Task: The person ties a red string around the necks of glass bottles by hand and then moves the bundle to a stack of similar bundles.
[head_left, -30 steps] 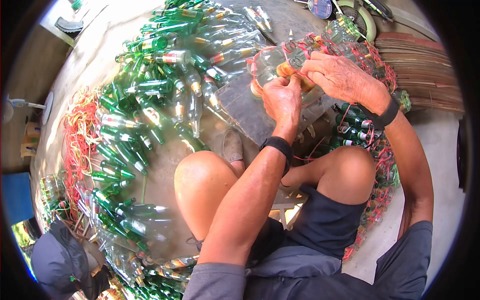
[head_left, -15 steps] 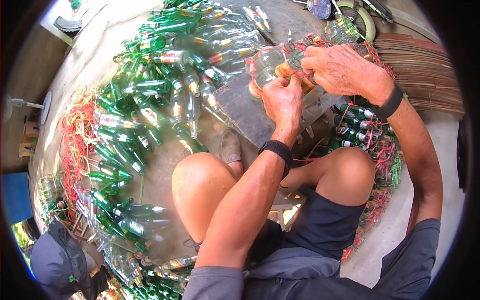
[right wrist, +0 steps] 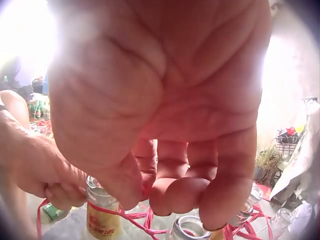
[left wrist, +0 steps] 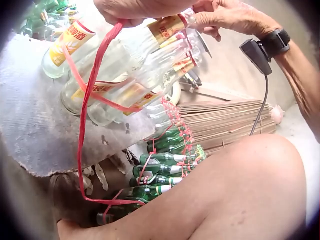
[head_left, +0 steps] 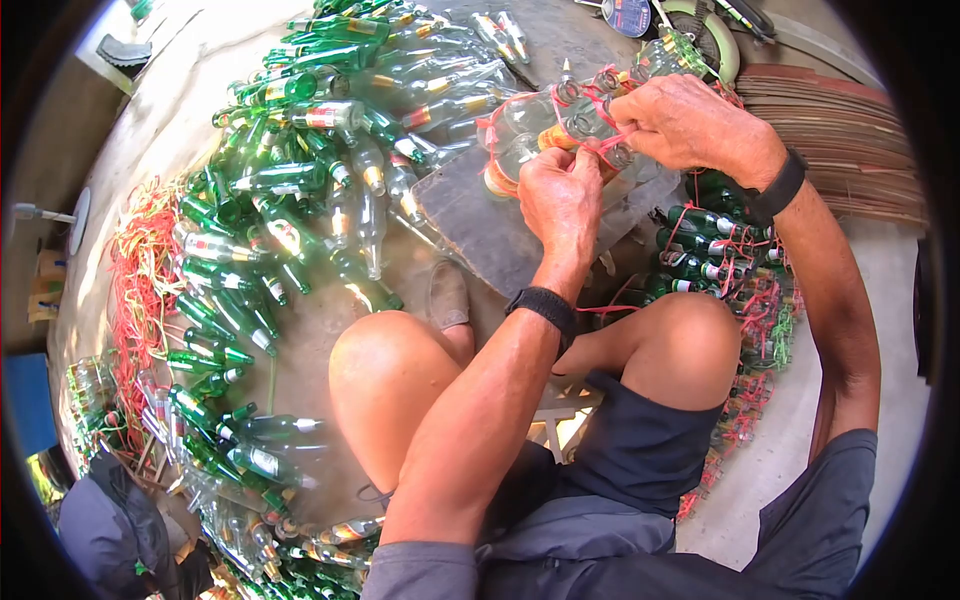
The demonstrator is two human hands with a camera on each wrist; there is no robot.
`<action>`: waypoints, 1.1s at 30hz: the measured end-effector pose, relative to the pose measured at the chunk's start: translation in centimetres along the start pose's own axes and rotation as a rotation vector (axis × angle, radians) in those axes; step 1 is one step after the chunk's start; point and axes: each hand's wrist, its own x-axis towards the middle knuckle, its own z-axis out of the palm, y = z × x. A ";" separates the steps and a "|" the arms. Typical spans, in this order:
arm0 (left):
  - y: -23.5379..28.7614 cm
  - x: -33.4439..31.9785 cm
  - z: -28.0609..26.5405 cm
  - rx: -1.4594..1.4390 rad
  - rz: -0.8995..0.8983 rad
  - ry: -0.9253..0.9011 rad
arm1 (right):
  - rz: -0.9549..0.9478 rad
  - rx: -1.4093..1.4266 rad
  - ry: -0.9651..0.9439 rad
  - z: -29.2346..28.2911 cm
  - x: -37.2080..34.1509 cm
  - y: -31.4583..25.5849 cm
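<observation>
Clear glass bottles (head_left: 522, 112) with yellow labels stand grouped on a dark board (head_left: 470, 215), red plastic cord looped round their necks. My left hand (head_left: 560, 200) pinches the red cord (left wrist: 86, 115) beside a bottle neck; in the left wrist view a length of it hangs down from that hand in a loop. On the far side of the same necks, my right hand (head_left: 690, 125) has its fingers curled round the cord. The right wrist view shows this hand (right wrist: 160, 90) above the bottle mouths (right wrist: 191, 227), cord near the fingertips.
Many loose green bottles (head_left: 285, 178) lie at the left, beside a heap of red cord (head_left: 145, 270). Corded green bottles (head_left: 700, 245) lie right of the board. Stacked brown sheets (head_left: 820, 140) and a wheel (head_left: 715, 40) are at the back right. Another person's dark cap (head_left: 105, 520) shows lower left.
The right hand has shifted outward from the left hand, then slightly back toward the bottle necks. The left hand keeps its pinch. The head view has shifted a little.
</observation>
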 end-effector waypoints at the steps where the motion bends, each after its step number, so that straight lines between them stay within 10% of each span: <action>1: 0.0 0.0 0.0 -0.002 -0.001 0.000 | 0.014 0.001 0.014 0.1 -0.1 0.1; 33: 2.0 -1.4 -0.2 0.049 0.045 0.014 | 0.027 0.291 0.309 2.9 1.8 4.4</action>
